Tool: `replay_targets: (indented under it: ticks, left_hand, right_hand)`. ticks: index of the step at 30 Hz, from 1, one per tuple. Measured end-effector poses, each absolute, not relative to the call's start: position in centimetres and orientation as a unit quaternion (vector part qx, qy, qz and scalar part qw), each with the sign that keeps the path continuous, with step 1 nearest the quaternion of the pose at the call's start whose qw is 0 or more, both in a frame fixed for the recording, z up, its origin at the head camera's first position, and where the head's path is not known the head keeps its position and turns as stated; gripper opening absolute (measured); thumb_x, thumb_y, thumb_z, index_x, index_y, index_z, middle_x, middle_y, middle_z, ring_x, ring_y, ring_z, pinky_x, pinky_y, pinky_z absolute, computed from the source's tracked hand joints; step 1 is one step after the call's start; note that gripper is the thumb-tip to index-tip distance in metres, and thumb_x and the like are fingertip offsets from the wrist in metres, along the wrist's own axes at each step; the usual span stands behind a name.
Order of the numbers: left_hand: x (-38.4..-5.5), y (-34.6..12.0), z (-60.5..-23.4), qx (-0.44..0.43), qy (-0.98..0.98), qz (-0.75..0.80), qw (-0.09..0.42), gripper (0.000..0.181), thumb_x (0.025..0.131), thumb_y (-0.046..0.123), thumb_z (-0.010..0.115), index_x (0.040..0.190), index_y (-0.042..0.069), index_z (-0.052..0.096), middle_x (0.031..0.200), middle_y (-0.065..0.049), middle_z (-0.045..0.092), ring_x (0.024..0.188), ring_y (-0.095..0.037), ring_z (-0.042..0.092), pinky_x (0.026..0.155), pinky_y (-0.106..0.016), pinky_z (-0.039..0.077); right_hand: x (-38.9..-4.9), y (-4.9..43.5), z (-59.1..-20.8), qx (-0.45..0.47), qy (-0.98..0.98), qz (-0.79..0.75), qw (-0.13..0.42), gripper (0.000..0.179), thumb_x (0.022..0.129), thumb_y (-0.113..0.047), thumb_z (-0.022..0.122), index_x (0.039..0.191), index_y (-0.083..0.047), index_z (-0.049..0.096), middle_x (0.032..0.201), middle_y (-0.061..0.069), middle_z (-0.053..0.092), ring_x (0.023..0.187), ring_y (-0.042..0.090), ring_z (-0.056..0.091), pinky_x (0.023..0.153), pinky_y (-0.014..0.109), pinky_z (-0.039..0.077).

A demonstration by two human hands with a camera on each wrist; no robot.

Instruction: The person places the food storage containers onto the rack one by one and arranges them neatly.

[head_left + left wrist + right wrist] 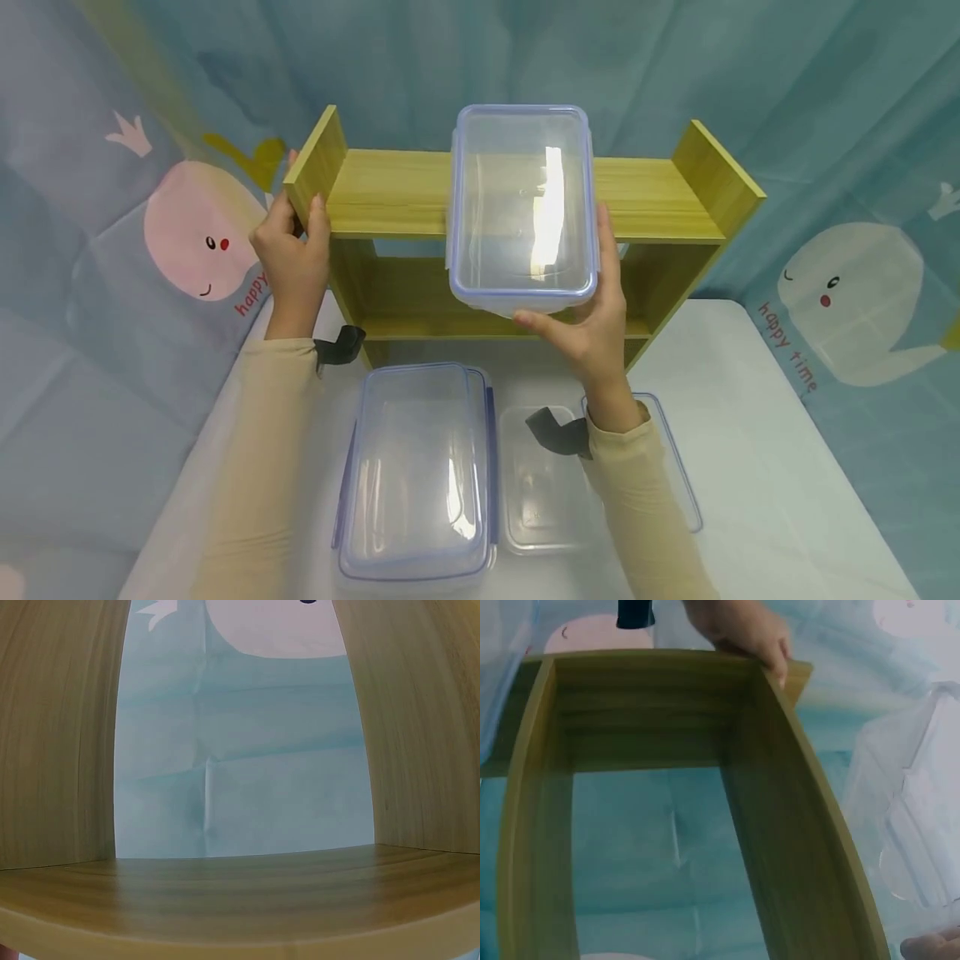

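In the head view my left hand (294,250) grips the upright left end panel of a wooden shelf (397,187), with some fingers hidden behind the panel. My right hand (596,325) holds a clear plastic food container (517,208) with a blue-rimmed lid, tilted up in front of the shelf's top board. Its thumb lies along the container's lower edge and the fingers run up its right side. In the right wrist view the container (911,802) shows at the right, and the left hand (742,630) is at the shelf's corner. The left wrist view shows only a shelf compartment (240,900).
Below the shelf, a larger clear container (420,475) with blue side clips lies on the white table (772,467). Beside it are a smaller clear container (543,500) and a blue-rimmed lid (678,467), partly covered by the right sleeve. A printed curtain (660,67) hangs behind.
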State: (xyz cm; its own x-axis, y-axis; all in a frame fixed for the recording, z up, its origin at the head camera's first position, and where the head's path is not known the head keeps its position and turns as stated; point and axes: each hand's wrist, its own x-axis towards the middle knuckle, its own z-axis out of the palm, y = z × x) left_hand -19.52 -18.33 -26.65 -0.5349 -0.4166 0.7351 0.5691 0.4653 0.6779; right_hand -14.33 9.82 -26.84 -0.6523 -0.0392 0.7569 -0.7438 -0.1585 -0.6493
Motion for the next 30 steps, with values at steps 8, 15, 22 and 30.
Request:
replay_targets:
  ticks: [8,15,22,30]
  left_hand:
    - [-19.7,-18.7,-26.5,-0.04,-0.717,-0.498,0.485,0.038,0.09,0.006,0.057,0.127,0.006,0.058,0.125,0.0,0.06,0.1,-0.012,0.063,0.082,-0.022,0.051]
    - [-19.9,-18.7,-26.5,-0.04,-0.718,-0.498,0.485,0.036,0.09,0.005,0.056,0.126,0.005,0.059,0.126,0.0,0.059,0.101,-0.013,0.062,0.082,-0.022,0.051]
    - [-19.6,-18.9,-26.3,-0.029,-0.712,-0.51,0.482,0.036,0.089,0.003,0.056,0.124,0.005,0.06,0.129,0.0,0.057,0.106,-0.013,0.06,0.085,-0.024,0.05]
    - [-19.8,-18.4,-25.8,-0.036,-0.709,-0.518,0.477,0.038,0.09,0.001,0.056,0.127,0.005,0.058,0.131,-0.002,0.055,0.111,-0.013,0.057,0.089,-0.027,0.048]
  right_hand:
    - [-16.7,8.7,-24.7,0.307,-0.645,0.672,0.198,0.125,0.064,-0.053,0.08,0.15,0.001,0.007,0.151,0.01,0.026,0.126,0.023,0.041,0.1,0.037,0.041]
    - [-17.3,8.7,-23.2,0.26,-0.72,0.62,0.171,0.114,0.069,-0.043,0.081,0.152,-0.007,0.01,0.145,0.007,0.039,0.123,0.015,0.047,0.099,0.032,0.042]
    - [-17.7,8.9,-22.8,0.282,-0.762,0.567,0.137,0.11,0.071,-0.007,0.082,0.151,-0.005,0.007,0.145,0.007,0.04,0.124,0.012,0.047,0.099,0.029,0.041]
    - [-16.5,10.1,-23.2,0.265,-0.753,0.557,0.229,0.088,0.07,-0.002,0.081,0.142,0.007,0.032,0.138,0.012,0.049,0.118,0.017,0.053,0.098,0.026,0.042]
